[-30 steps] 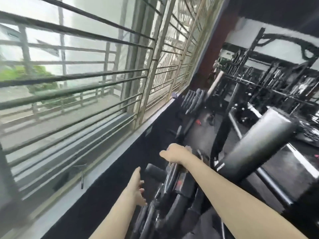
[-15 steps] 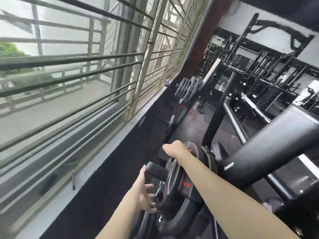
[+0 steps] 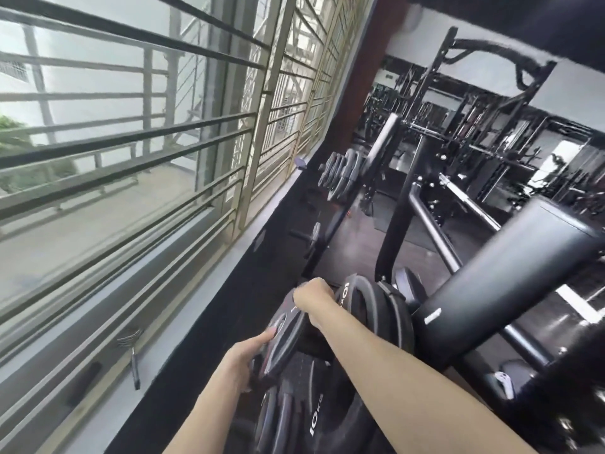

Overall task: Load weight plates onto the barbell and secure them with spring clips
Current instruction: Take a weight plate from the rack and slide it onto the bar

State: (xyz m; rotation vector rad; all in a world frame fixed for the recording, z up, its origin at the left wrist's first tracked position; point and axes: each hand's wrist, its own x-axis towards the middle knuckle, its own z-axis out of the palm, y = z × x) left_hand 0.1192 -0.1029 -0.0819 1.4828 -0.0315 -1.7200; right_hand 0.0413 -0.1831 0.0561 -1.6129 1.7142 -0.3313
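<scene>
Low in the middle of the frame, both hands hold a small dark weight plate [image 3: 285, 335] tilted on edge: the right hand [image 3: 312, 298] has its grip curled over the plate's top rim, and the left hand [image 3: 240, 358] grips the lower edge with the thumb laid on the face. Just right of it stand larger plates [image 3: 376, 309] marked 10, with more plates [image 3: 307, 411] below, and barred windows [image 3: 131, 142] fill the left.
</scene>
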